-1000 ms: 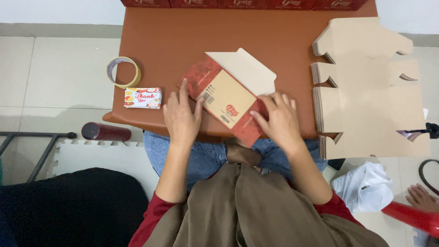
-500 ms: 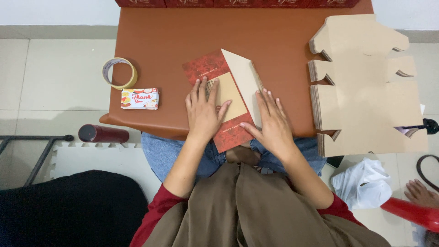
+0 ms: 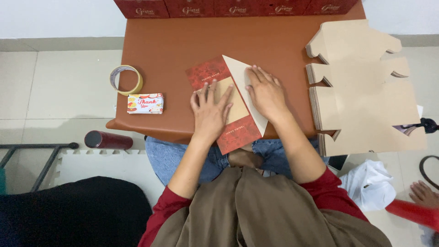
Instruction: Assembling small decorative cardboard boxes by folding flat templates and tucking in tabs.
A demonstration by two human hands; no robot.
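A flattened red patterned cardboard box (image 3: 215,75) with a tan inner panel lies on the brown table (image 3: 183,45), its near end overhanging the front edge. My left hand (image 3: 210,112) presses flat on the tan panel, fingers spread. My right hand (image 3: 265,93) lies palm down on a pale raised flap (image 3: 238,73) of the same box, pushing it over. Neither hand grips anything.
A thick stack of flat tan box blanks (image 3: 361,87) covers the table's right end. A tape roll (image 3: 125,80) and a small printed card pack (image 3: 145,103) sit at the left. Red boxes (image 3: 228,7) line the far edge. A dark red bottle (image 3: 107,139) lies on the floor; another person's hand (image 3: 423,194) is at lower right.
The box was turned from a slant to nearly upright and laid flat. My left hand moved onto its tan panel, and my right hand slid up onto the pale flap.
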